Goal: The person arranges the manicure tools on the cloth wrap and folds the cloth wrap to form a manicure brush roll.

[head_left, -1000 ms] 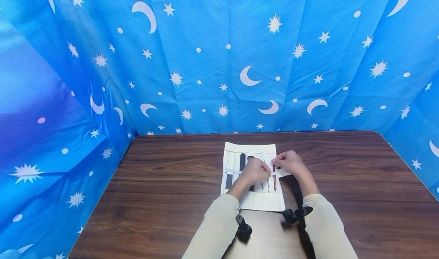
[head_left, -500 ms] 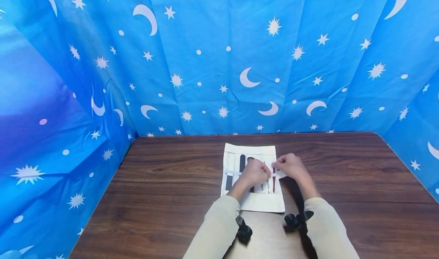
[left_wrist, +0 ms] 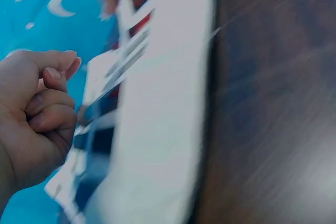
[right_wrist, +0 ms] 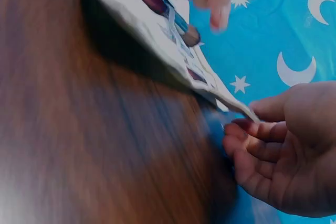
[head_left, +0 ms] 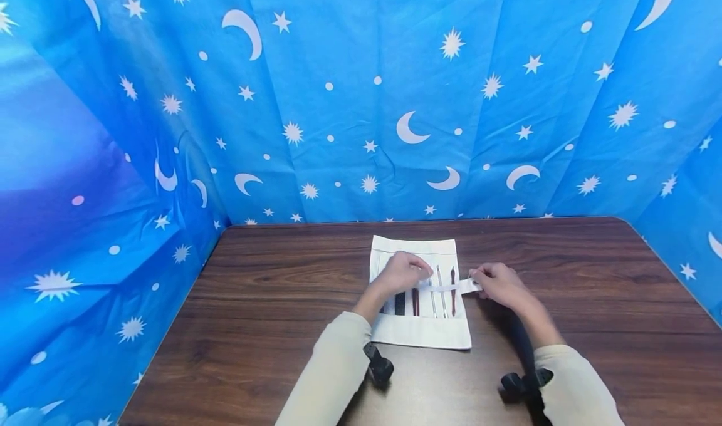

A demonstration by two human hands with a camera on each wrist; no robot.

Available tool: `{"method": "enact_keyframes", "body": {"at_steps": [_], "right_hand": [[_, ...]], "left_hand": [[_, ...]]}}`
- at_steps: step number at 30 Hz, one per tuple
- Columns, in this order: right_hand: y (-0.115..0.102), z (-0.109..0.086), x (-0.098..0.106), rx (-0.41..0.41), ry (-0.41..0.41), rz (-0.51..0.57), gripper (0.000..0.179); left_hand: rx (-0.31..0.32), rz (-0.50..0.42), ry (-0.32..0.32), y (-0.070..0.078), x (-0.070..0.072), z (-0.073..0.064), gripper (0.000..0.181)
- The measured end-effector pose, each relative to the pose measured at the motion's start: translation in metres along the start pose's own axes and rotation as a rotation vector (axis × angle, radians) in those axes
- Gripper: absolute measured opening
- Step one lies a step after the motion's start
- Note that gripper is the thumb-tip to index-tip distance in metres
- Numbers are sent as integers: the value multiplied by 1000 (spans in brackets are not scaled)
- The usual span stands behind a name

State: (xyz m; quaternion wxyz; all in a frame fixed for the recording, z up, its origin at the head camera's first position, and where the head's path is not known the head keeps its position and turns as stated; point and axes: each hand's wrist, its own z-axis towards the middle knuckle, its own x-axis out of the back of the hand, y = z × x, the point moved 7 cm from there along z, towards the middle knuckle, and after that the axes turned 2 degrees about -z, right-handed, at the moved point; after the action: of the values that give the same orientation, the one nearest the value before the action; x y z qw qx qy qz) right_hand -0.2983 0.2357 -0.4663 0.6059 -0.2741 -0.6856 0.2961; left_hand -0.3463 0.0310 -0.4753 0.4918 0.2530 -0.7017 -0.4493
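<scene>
A white cloth tool roll [head_left: 434,333] lies unrolled on the table, with a narrow white band [head_left: 442,287] across its tools. Slim metal tools [head_left: 442,294] and a dark red tool [head_left: 453,294] stand on its right side; a black strip [head_left: 400,304] is farther left. A brush tip [right_wrist: 191,36] shows in the right wrist view. My right hand [head_left: 499,283] pinches the white tab [head_left: 468,285] at the roll's right edge, pulled outward. My left hand [head_left: 402,272] hovers over the roll's middle, its fingers curled and nothing seen between them [left_wrist: 44,103].
The dark wood table [head_left: 271,313] stretches out on both sides of the roll. A blue cloth [head_left: 338,50] with moons and stars hangs behind it and at the sides. Black wrist cameras [head_left: 379,366] sit on both sleeves.
My left hand has moved left, away from the dark red tool's side. The right hand has shifted right with the tab, uncovering the dark red tool and the band.
</scene>
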Motion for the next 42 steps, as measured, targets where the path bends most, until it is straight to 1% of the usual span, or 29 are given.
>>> {"method": "enact_keyframes", "body": {"at_steps": [2, 4, 7, 9, 11, 12, 14, 16, 17, 18, 20, 21, 23, 25, 28, 30, 31, 32, 34, 36, 38, 42], "right_hand": [[5, -6, 1, -13, -20, 34, 37], [8, -12, 1, -14, -53, 61, 39], [13, -23, -2, -25, -130, 114, 39], [14, -30, -5, -30, -188, 157, 38], [15, -37, -8, -40, -232, 198, 37], [15, -40, -9, -37, -250, 210, 36], [15, -45, -12, -26, -262, 209, 34], [14, -49, -14, -10, -250, 189, 30], [13, -51, -15, -5, -240, 171, 29], [12, -52, -16, 1, -230, 154, 28], [9, -54, -18, 0, -208, 114, 27], [8, -55, -19, 1, -202, 101, 26], [6, -57, -21, -10, -202, 88, 25], [4, -59, -23, -17, -204, 93, 23], [3, -61, -26, -25, -181, 88, 21], [3, -63, -28, -43, -157, 57, 20], [3, -64, -29, -52, -142, 34, 20], [2, -66, -31, -59, -132, 7, 21], [1, -68, -34, -69, -119, -45, 23], [0, -71, -37, -79, -114, -88, 26], [-3, -72, -39, -70, -114, -116, 30], [-6, -74, -40, -46, -109, -137, 31]], "left_hand": [[4, -30, 39, 0, 17, 1, 13], [-3, -60, 105, -1, 35, 2, 12], [-32, -69, 250, -5, 61, 5, 11], [-55, -68, 348, -8, 75, 7, 10], [-73, -37, 435, -10, 87, 7, 10], [-72, -24, 468, -11, 91, 7, 10], [-60, 9, 516, -15, 98, 8, 9], [-41, 49, 546, -19, 101, 9, 8], [-27, 61, 548, -22, 102, 10, 9], [-10, 63, 534, -26, 102, 11, 12], [24, 52, 483, -35, 100, 16, 23], [40, 42, 446, -39, 99, 18, 28], [68, -10, 355, -48, 95, 22, 39], [84, -54, 270, -53, 91, 25, 46], [79, -86, 159, -51, 87, 24, 53], [67, -73, 109, -47, 84, 24, 54], [60, -65, 96, -46, 83, 24, 54], [59, -60, 93, -45, 83, 24, 53], [62, -48, 113, -45, 83, 24, 49], [74, -35, 154, -46, 84, 24, 44], [86, -21, 199, -48, 87, 23, 39], [90, 17, 264, -50, 93, 22, 29]]}}
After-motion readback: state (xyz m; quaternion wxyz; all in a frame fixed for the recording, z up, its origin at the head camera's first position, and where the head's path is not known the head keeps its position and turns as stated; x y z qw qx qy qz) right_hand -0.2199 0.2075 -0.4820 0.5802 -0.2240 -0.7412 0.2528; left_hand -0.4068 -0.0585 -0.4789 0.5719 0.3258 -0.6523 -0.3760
